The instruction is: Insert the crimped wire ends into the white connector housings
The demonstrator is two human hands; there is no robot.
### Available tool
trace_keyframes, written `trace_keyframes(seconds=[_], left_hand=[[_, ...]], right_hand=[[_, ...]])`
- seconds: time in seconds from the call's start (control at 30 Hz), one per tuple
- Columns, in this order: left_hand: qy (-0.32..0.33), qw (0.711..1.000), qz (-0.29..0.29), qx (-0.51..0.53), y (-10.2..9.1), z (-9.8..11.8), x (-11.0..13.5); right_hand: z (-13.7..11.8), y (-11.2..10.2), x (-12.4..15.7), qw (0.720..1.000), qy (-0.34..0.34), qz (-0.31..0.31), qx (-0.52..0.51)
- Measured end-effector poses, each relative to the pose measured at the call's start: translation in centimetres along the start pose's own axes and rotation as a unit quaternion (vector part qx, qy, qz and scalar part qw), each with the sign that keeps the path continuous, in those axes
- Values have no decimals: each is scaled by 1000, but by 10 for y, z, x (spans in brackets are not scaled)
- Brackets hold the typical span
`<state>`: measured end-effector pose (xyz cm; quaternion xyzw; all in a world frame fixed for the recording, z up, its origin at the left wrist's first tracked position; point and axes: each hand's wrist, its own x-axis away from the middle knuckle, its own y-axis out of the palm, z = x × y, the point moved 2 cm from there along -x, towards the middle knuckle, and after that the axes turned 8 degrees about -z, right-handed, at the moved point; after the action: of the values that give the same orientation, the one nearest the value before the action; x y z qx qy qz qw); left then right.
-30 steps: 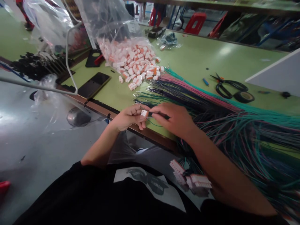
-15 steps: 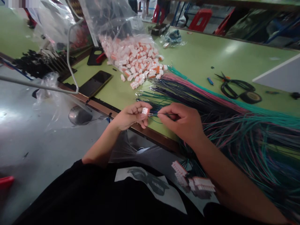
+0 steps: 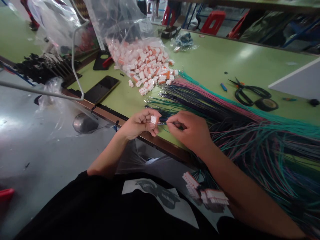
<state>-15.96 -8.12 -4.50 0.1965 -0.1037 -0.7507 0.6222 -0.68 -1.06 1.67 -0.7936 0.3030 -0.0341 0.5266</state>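
Between the thumb and fingers of my left hand [image 3: 140,125] is a small white and orange connector housing [image 3: 154,120]. My right hand [image 3: 191,130] pinches a thin wire [image 3: 162,123], whose tip points at the orange side of the housing. Whether the tip is inside the housing I cannot tell. Beyond both hands lie the ends of a long bundle of green, black and pink wires [image 3: 205,96]. A pile of loose connector housings [image 3: 150,66] spills from a clear plastic bag [image 3: 120,23] behind my left hand.
A phone [image 3: 102,89] lies left of the pile. Scissors [image 3: 243,93] and a roll of black tape [image 3: 267,104] are at the right. Wired connectors [image 3: 205,191] sit near my lap. A bent metal rod [image 3: 73,56] crosses the left side, above the table edge [image 3: 172,148].
My right hand has shifted slightly left, closer to the housing. The housing has turned a little in my left hand, which otherwise stays in place.
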Motion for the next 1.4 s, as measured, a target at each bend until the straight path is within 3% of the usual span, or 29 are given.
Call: trace_keyframes(seconds=[0.67,1.0,1.23,1.4], left_hand=[[12,1000,10,-18,0,-2,0],[11,999,25,-29,3,-3,1],[1,998,24,-52,4,-2,3],[13,998,28,-56,5,-2,4]], right_hand=[[-1,1,1,998,-33,-44,40],[-3,13,0,997,-47,-46,30],[-3,21,1,999,-26,-36,13],[-2,24,-1,996,17,-49,-66]])
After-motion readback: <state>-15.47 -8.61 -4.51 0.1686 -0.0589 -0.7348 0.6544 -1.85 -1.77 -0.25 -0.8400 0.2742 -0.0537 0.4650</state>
